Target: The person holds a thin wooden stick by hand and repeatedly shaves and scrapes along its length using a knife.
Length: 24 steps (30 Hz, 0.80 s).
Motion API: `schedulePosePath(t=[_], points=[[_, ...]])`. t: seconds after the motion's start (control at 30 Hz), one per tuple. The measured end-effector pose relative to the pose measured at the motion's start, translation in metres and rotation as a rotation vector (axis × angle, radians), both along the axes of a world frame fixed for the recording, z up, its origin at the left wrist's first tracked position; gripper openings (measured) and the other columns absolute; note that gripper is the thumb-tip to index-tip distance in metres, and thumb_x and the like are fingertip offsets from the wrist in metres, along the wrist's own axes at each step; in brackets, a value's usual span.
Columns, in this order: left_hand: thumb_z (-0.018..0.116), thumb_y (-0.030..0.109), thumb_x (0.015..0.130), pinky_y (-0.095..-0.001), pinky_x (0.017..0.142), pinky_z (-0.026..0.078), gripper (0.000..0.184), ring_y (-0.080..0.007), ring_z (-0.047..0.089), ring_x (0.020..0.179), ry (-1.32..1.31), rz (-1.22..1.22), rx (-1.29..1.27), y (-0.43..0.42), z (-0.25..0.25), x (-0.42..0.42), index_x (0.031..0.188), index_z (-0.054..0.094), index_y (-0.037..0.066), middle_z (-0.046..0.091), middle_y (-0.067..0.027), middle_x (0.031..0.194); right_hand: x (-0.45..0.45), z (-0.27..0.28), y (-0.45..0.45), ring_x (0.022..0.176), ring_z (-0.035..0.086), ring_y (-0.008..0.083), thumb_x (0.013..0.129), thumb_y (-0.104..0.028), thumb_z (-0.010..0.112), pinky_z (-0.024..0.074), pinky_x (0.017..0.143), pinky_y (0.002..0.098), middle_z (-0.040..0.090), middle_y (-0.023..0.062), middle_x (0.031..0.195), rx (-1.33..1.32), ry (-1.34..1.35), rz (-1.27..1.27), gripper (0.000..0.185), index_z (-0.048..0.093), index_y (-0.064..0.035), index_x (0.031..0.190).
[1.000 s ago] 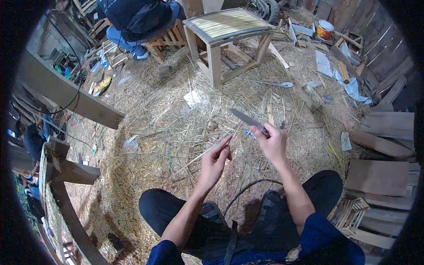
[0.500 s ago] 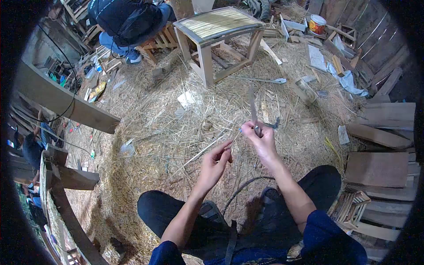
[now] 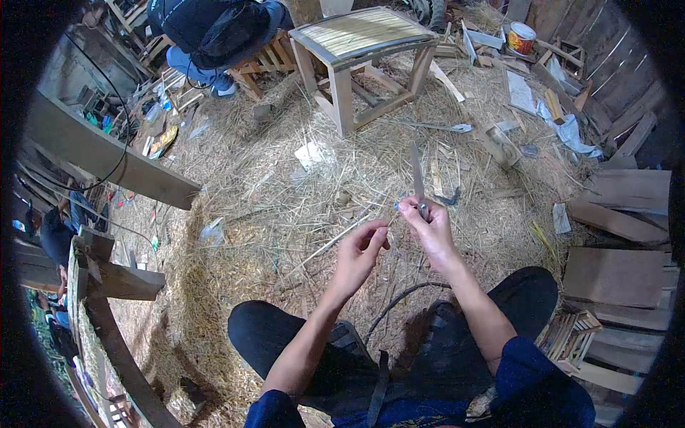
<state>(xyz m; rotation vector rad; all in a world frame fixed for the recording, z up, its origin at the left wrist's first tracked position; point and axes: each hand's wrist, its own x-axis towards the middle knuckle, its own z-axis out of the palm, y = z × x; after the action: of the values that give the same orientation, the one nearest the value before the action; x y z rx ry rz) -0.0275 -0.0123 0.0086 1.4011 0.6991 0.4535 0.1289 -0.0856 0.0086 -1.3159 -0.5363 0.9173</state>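
In front of my knees, my right hand (image 3: 434, 235) is closed around a knife, its long narrow blade (image 3: 417, 171) pointing away from me. My left hand (image 3: 359, 258) sits just left of it, thumb and fingers pinched on a thin strip (image 3: 390, 220) that spans the small gap to my right fingertips. Something small and blue shows at the right fingertips. A longer pale stick (image 3: 330, 246) slants down and left beyond my left hand; whether it joins the pinched strip I cannot tell.
Shavings and straw cover the floor (image 3: 250, 242). A slatted-top wooden stool (image 3: 364, 36) stands ahead, beside a bent-over person (image 3: 221, 36). Boards (image 3: 614, 274) and a small slatted crate (image 3: 573, 339) lie at right. Wooden beams (image 3: 114, 157) are at left, with another person (image 3: 57, 232) beyond.
The view has shifted slightly, so the surroundings appear a little right and lower. My hands have come slightly closer together; the knife stays in my right hand.
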Motion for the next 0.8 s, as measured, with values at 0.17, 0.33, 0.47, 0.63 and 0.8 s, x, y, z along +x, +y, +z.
schedulePosePath(t=[0.17, 0.33, 0.47, 0.63, 0.8], points=[[0.052, 0.028, 0.101, -0.0178, 0.046, 0.031, 0.025, -0.0014, 0.040, 0.055, -0.046, -0.078, -0.282, -0.003, 0.007, -0.001, 0.117, 0.057, 0.009, 0.059, 0.0013, 0.080, -0.002, 0.006, -0.002, 0.049, 0.033, -0.0010, 0.091, -0.027, 0.069, 0.0233, 0.044, 0.0196, 0.044, -0.0106, 0.064, -0.001, -0.028, 0.017, 0.021, 0.066, -0.0077, 0.097], [0.049, 0.025, 0.103, -0.0194, 0.052, 0.035, 0.024, -0.0031, 0.044, 0.061, -0.126, -0.112, -0.280, -0.006, 0.017, 0.002, 0.114, 0.059, 0.006, 0.057, 0.0023, 0.078, -0.002, 0.022, -0.005, 0.055, 0.037, -0.0005, 0.091, -0.025, 0.069, 0.0263, 0.048, 0.0203, 0.052, -0.0097, 0.069, 0.029, 0.004, 0.020, 0.021, 0.067, -0.0051, 0.096], [0.047, 0.025, 0.103, -0.0213, 0.061, 0.036, 0.024, -0.0046, 0.045, 0.070, -0.158, -0.083, -0.156, -0.010, 0.025, 0.011, 0.113, 0.058, 0.006, 0.053, 0.0022, 0.077, -0.007, 0.031, -0.004, 0.065, 0.048, 0.0007, 0.091, -0.023, 0.069, 0.0364, 0.055, 0.0193, 0.062, -0.0052, 0.080, 0.082, -0.072, -0.062, 0.020, 0.068, -0.0035, 0.097], [0.047, 0.027, 0.103, -0.0200, 0.052, 0.031, 0.022, -0.0034, 0.039, 0.059, -0.225, -0.048, -0.130, -0.018, 0.022, 0.021, 0.110, 0.055, 0.008, 0.051, 0.0031, 0.073, 0.000, 0.039, -0.010, 0.070, 0.051, 0.0010, 0.090, -0.022, 0.070, 0.0396, 0.060, 0.0184, 0.063, -0.0042, 0.083, 0.081, -0.179, -0.006, 0.021, 0.069, -0.0022, 0.096], [0.045, 0.028, 0.104, -0.0201, 0.047, 0.027, 0.023, -0.0030, 0.035, 0.054, -0.201, 0.044, -0.146, -0.017, 0.017, 0.015, 0.107, 0.052, 0.007, 0.044, 0.0052, 0.067, 0.000, 0.028, -0.005, 0.071, 0.051, 0.0023, 0.093, -0.028, 0.067, 0.0403, 0.060, 0.0201, 0.063, -0.0031, 0.083, 0.083, -0.333, 0.009, 0.026, 0.067, -0.0024, 0.101]])
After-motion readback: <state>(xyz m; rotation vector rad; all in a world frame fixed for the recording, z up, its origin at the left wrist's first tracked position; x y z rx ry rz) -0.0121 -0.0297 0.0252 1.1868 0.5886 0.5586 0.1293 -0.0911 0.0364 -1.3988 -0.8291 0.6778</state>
